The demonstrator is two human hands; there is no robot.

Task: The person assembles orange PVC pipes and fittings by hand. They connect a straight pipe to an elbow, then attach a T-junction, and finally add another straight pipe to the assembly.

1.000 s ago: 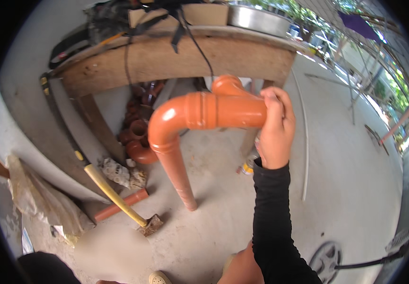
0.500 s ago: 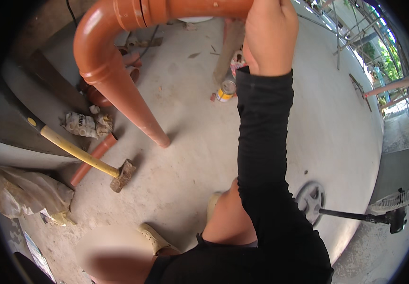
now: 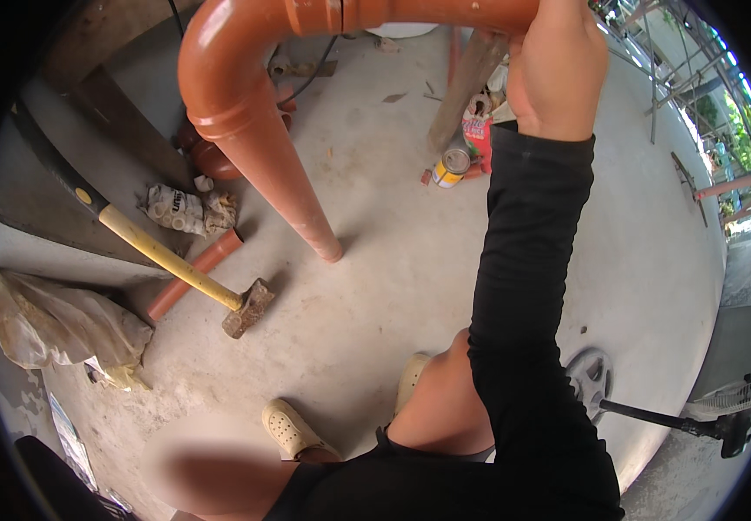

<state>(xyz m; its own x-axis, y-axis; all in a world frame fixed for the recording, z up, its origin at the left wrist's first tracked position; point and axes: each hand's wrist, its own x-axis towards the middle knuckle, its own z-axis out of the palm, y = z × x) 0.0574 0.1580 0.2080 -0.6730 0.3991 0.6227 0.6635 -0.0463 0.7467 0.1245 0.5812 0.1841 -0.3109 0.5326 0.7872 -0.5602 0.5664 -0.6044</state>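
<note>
An orange-brown plastic pipe [image 3: 271, 165] runs across the top and turns down through a bend at the left. Its lower leg comes down to the concrete floor. My right hand [image 3: 562, 74] is raised to the pipe's right part at the upper edge and grips it, with the fingertips hidden. A black sleeve covers that forearm. My left hand is not in view. Left of the pipe, a sledgehammer [image 3: 167, 256] with a yellow and black handle stands head down on the floor, its handle leaning up to the left.
A short orange pipe [image 3: 171, 295] lies behind the sledgehammer. Near a wooden post [image 3: 471, 87] stand a yellow-labelled can [image 3: 451, 167] and a red bag [image 3: 478, 143]. Plastic sheeting [image 3: 62, 321] lies at left. A fan [image 3: 731, 421] with a round base is at right. Scaffolding rises at upper right.
The whole scene has shifted to the right in view, so more of the red bag and my clog shows. My right hand stays on the pipe.
</note>
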